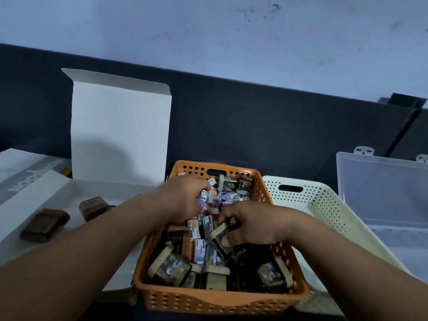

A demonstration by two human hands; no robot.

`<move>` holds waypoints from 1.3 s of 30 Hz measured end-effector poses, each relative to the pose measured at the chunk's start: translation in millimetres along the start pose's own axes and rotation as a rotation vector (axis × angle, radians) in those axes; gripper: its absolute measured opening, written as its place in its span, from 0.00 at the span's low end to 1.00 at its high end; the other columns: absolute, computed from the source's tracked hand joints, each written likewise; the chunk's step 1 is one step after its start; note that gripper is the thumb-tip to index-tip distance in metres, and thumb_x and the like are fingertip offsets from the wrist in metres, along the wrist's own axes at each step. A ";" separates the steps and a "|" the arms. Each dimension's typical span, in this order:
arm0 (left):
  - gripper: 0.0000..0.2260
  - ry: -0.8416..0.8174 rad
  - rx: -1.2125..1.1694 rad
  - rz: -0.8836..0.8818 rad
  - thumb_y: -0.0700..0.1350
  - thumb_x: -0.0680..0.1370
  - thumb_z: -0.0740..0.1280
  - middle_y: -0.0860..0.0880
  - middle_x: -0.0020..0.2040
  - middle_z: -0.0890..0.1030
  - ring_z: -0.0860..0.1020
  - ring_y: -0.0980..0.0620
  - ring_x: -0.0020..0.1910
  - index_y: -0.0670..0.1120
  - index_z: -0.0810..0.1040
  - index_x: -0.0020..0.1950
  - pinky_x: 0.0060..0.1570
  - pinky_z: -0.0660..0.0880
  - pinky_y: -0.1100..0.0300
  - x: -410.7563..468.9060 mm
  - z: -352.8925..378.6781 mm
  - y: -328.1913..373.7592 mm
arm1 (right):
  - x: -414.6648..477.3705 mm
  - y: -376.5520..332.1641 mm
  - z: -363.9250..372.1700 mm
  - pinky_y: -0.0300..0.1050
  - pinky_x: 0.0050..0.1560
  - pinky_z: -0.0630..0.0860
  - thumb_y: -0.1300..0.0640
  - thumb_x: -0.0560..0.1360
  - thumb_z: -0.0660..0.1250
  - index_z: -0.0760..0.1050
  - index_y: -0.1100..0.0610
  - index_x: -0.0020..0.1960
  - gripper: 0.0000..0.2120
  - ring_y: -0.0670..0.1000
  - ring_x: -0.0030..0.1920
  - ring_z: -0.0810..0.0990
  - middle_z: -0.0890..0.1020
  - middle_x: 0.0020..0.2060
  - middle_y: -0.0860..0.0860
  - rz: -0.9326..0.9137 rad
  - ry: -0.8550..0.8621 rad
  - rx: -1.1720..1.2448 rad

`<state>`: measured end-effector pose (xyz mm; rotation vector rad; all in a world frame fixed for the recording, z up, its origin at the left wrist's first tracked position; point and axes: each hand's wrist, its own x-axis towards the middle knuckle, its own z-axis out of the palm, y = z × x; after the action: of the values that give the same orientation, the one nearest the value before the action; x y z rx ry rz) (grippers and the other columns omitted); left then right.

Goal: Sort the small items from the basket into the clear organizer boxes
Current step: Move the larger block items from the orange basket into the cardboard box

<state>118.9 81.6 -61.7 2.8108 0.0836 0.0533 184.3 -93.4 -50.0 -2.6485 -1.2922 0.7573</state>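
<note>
An orange perforated basket point(208, 302) stands in front of me, filled with several small purple-and-white packets point(199, 247) and dark clear-sided cases with beige ends point(171, 268). My left hand point(183, 198) is inside the basket at its far left, fingers closed around a bunch of small purple packets. My right hand point(252, 224) is in the middle of the basket, fingers curled on a dark case with a beige end point(220, 237). A clear organizer box point(382, 188) lies open at the far right, its lid raised.
A cream perforated basket point(324, 205) sits right of the orange one, against the clear box. A white cardboard box with an upright flap point(120, 130) lies at the left, with two brown cases point(45, 224) on its lower flap. A dark panel runs behind.
</note>
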 end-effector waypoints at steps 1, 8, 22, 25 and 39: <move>0.25 0.006 0.049 0.001 0.43 0.75 0.69 0.50 0.68 0.69 0.69 0.50 0.65 0.50 0.67 0.72 0.62 0.69 0.58 1.6 0.2 -0.8 | 0.0 1.5 0.8 0.53 0.57 0.76 0.46 0.73 0.71 0.73 0.46 0.60 0.16 0.51 0.53 0.78 0.79 0.53 0.47 -0.011 0.026 0.026; 0.13 0.012 0.204 -0.019 0.44 0.72 0.69 0.49 0.54 0.68 0.72 0.48 0.53 0.48 0.76 0.56 0.52 0.74 0.56 5.6 8.3 -1.3 | -4.3 8.6 0.0 0.51 0.50 0.79 0.56 0.72 0.73 0.73 0.49 0.49 0.10 0.49 0.47 0.79 0.79 0.46 0.47 -0.045 0.237 0.162; 0.10 -0.018 0.100 -0.020 0.53 0.74 0.70 0.55 0.54 0.76 0.70 0.52 0.57 0.54 0.77 0.54 0.55 0.69 0.57 11.4 4.0 -0.2 | -3.2 21.1 1.2 0.33 0.43 0.72 0.57 0.72 0.73 0.72 0.47 0.52 0.14 0.44 0.47 0.75 0.72 0.51 0.45 -0.060 0.546 0.204; 0.05 -0.008 0.059 -0.030 0.44 0.77 0.66 0.54 0.52 0.74 0.73 0.52 0.53 0.55 0.75 0.47 0.51 0.71 0.59 13.0 5.6 1.1 | -2.7 20.3 1.0 0.38 0.50 0.74 0.56 0.72 0.74 0.73 0.48 0.54 0.14 0.46 0.50 0.75 0.73 0.52 0.45 -0.043 0.554 0.154; 0.11 0.314 -0.421 -0.113 0.39 0.71 0.71 0.54 0.49 0.78 0.78 0.57 0.47 0.52 0.79 0.50 0.48 0.79 0.57 -33.2 -36.5 -20.5 | 3.2 -3.2 -14.9 0.29 0.42 0.70 0.58 0.74 0.71 0.74 0.48 0.53 0.11 0.43 0.48 0.75 0.73 0.52 0.45 -0.092 0.577 0.208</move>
<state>83.1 110.5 -34.7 2.3510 0.2702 0.4334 190.7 -87.1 -37.3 -2.3585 -1.0901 0.0831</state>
